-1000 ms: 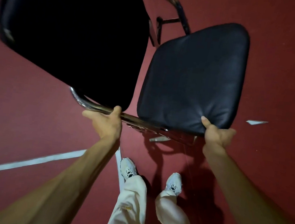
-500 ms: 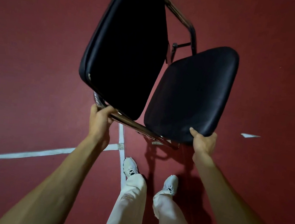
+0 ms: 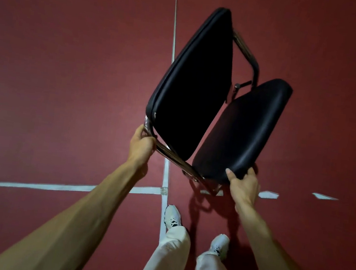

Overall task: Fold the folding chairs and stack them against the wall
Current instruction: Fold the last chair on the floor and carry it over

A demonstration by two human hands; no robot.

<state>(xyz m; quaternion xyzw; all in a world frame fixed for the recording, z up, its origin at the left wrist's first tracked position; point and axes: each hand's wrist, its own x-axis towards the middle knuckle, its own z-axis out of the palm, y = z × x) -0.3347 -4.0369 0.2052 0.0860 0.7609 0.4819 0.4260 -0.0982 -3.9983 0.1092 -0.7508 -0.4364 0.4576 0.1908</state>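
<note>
**Black padded folding chair [image 3: 208, 116] held in both hands above a red floor**

The folding chair is held in front of the person, at hand height, over the point where two white lines [image 3: 54, 187] cross on the floor [image 3: 67, 76]. It is partly folded. Its two black padded panels form a narrow V: they nearly meet at the near end and spread apart at the far end. The left panel [image 3: 192, 87] is seen almost edge-on. The right panel [image 3: 242, 131] is turned with its broad face towards the camera. A curved metal frame tube [image 3: 248, 58] joins the two at the far end.

The left hand [image 3: 141, 145] is wrapped round the metal tube at the near corner of the left panel, with the fingers curled about it. The right hand [image 3: 243, 185] grips the near edge of the right panel: the thumb lies on the upper face and the fingers are curled beneath.

The chair's shadow falls on the floor beside the person's white shoes [image 3: 172, 217] and pale trouser legs [image 3: 168, 257]. Small white scraps [image 3: 324, 196] lie on the floor to the right.
</note>
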